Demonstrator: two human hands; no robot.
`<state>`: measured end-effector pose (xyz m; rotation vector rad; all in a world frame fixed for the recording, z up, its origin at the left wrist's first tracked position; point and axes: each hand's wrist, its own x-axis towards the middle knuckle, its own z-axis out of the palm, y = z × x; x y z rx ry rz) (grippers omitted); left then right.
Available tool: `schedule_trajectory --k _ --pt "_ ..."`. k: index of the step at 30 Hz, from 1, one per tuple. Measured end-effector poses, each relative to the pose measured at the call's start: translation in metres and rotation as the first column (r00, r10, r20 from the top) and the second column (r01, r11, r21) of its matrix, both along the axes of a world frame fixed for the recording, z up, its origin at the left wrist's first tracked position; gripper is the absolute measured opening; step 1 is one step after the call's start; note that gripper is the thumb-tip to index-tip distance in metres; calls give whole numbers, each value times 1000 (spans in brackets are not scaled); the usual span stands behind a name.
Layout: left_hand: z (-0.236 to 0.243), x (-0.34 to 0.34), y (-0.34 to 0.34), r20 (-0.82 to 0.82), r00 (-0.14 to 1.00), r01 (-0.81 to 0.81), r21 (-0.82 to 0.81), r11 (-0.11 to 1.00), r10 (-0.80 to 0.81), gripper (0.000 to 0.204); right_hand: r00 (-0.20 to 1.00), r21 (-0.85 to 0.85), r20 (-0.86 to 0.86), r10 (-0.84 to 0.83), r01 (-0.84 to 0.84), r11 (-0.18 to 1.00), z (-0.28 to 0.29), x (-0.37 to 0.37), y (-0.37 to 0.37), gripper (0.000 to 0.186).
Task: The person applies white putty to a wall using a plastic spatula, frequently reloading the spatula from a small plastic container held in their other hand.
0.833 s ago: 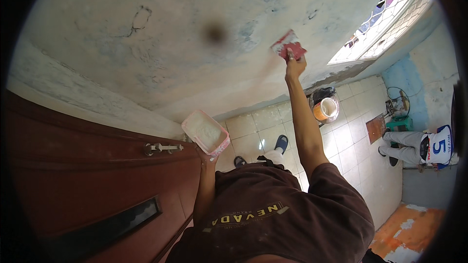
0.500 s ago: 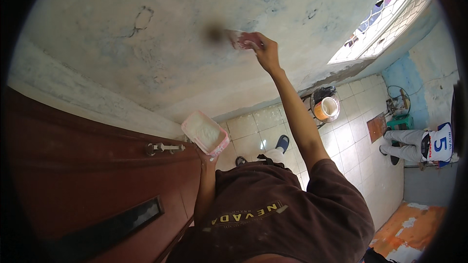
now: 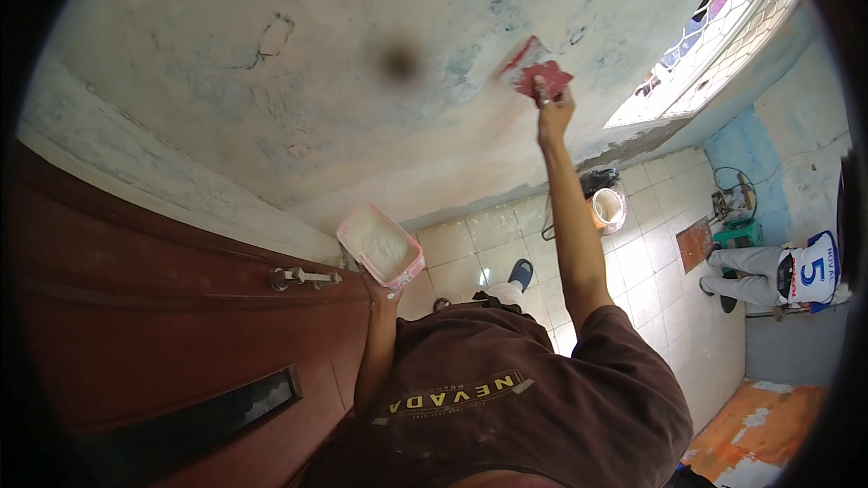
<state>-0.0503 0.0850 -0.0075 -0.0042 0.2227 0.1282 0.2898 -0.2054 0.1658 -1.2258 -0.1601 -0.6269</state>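
- Okay, so the right hand (image 3: 555, 110) is up at the wall (image 3: 362, 140) with a wide red putty knife (image 3: 542, 79), thumb on the near face, fingers clamped round the grip. Blade's at or just off the surface; can't tell which from here.
- Left hand (image 3: 383, 290) props up a pink tub (image 3: 417, 270) by its near corner, close to the door (image 3: 208, 307). Fingers are mostly hidden, so no clue how tightly they're closed.
- Plenty of white paste (image 3: 384, 247) in that tub.
- Progress-wise, I'd call it partway: much of the wall looks pale and skimmed over, but bluish patches (image 3: 466, 63) and a dark loop-shaped mark (image 3: 261, 56) show through. Those probably need more coverage.
- Rough grey strip (image 3: 633, 146) below the grilled window (image 3: 723, 59) looks unfinished too.
- Round bucket (image 3: 598, 215) on the floor tiles, co-worker (image 3: 773, 276) well off to the right.
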Motion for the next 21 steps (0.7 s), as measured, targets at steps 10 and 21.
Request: schedule_trajectory --k 10,21 --pt "-8 -6 10 4 998 -59 8 998 59 63 864 558 -359 353 -105 823 -27 5 119 26" --pt "65 8 -13 88 993 86 -38 996 -83 73 883 140 -397 250 -211 967 -76 -97 74 24"
